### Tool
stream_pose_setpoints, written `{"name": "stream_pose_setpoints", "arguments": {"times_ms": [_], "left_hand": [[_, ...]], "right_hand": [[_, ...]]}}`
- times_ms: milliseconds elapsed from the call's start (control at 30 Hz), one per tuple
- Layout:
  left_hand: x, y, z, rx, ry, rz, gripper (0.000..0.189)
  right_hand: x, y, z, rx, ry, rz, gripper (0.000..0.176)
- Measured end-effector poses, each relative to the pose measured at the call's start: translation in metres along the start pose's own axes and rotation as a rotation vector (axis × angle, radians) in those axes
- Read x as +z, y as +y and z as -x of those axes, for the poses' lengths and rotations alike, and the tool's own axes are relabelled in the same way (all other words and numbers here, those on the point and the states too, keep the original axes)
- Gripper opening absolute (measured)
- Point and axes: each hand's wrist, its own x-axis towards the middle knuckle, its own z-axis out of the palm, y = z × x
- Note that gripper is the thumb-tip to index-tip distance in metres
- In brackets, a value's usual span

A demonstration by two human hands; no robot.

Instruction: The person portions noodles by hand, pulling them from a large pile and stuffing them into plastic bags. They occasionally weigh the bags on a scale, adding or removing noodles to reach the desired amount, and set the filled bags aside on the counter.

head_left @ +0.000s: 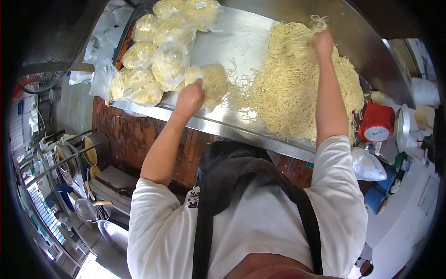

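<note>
White short-sleeved shirt (260, 223) and black cloth apron (223, 186) before a shiny steel table (237, 42)

Both hands reach over the table; the left hand (190, 98) is closed, gripping the near side of a clear, blurred plastic bag of pale yellow noodles (213, 83), just beside a cluster of knotted, noodle-filled plastic bags (169, 65); the right hand (324, 44) is closed around a bunch of pale noodle strands (318, 24) at the far part of a large heap of loose yellow noodles (297, 88); a red scale with a round white dial (377, 122) stands near the heap's right side.
</note>
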Motion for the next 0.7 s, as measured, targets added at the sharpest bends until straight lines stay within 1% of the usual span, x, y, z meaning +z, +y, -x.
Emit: {"name": "stream_pose_setpoints", "arguments": {"times_ms": [33, 100, 133, 167, 200, 233, 267, 300, 333, 367, 400, 467, 500, 567, 600, 667, 700], "left_hand": [[-0.001, -0.006, 0.004, -0.019, -0.003, 0.019, 0.022], [-0.009, -0.006, 0.010, -0.053, -0.015, 0.060, 0.031], [-0.011, -0.003, 0.016, -0.111, 0.010, 0.195, 0.037], [-0.031, 0.020, 0.023, -0.169, 0.039, 0.330, 0.043], [-0.042, 0.032, 0.030, -0.229, 0.066, 0.465, 0.049], [-0.035, 0.030, 0.038, -0.221, 0.206, 0.514, 0.052], [-0.017, 0.024, 0.046, -0.211, 0.347, 0.560, 0.056], [0.003, 0.015, 0.050, -0.198, 0.490, 0.605, 0.059], [0.026, 0.001, 0.054, -0.306, 0.480, 0.674, 0.051], [0.052, -0.016, 0.059, -0.414, 0.467, 0.742, 0.043], [0.064, -0.024, 0.061, -0.522, 0.453, 0.809, 0.036], [0.059, -0.010, 0.047, -0.525, 0.565, 1.202, 0.022], [0.053, 0.002, 0.037, -0.522, 0.619, 1.399, 0.017], [0.011, 0.027, 0.014, -0.493, 0.571, 1.365, 0.013], [-0.012, 0.040, 0.004, -0.474, 0.549, 1.350, 0.012], [-0.039, 0.072, 0.008, -0.332, 0.418, 1.263, 0.016], [-0.046, 0.085, 0.014, -0.264, 0.353, 1.219, 0.020]], "right_hand": [[-0.008, 0.004, -0.010, 0.039, 0.026, 0.010, 0.043], [-0.012, 0.003, -0.026, -0.019, -0.237, 0.085, 0.050], [-0.011, 0.004, -0.030, -0.045, -0.368, 0.124, 0.053], [0.001, -0.007, -0.018, -0.111, -0.370, 0.341, 0.063], [-0.014, -0.041, 0.010, -0.190, -0.402, 0.449, 0.066], [-0.033, -0.077, 0.050, -0.270, -0.434, 0.557, 0.069], [-0.035, -0.098, 0.085, -0.355, -0.438, 0.565, 0.069], [-0.039, -0.118, 0.122, -0.386, -0.585, 0.330, 0.076], [-0.028, -0.133, 0.161, -0.459, -0.668, 0.204, 0.093], [-0.001, -0.140, 0.205, -0.571, -0.689, 0.125, 0.106], [0.030, -0.149, 0.250, -0.657, -0.646, 0.116, 0.115], [0.054, -0.164, 0.302, -0.741, -0.559, -0.078, 0.098], [0.060, -0.169, 0.300, -0.727, -0.663, -0.136, 0.087], [0.076, -0.181, 0.279, -0.692, -0.867, -0.251, 0.066], [0.075, -0.184, 0.263, -0.763, -0.924, -0.305, 0.058], [0.044, -0.191, 0.222, -0.901, -1.029, -0.410, 0.041], [0.017, -0.202, 0.208, -0.868, -1.089, -0.472, 0.034]]}}
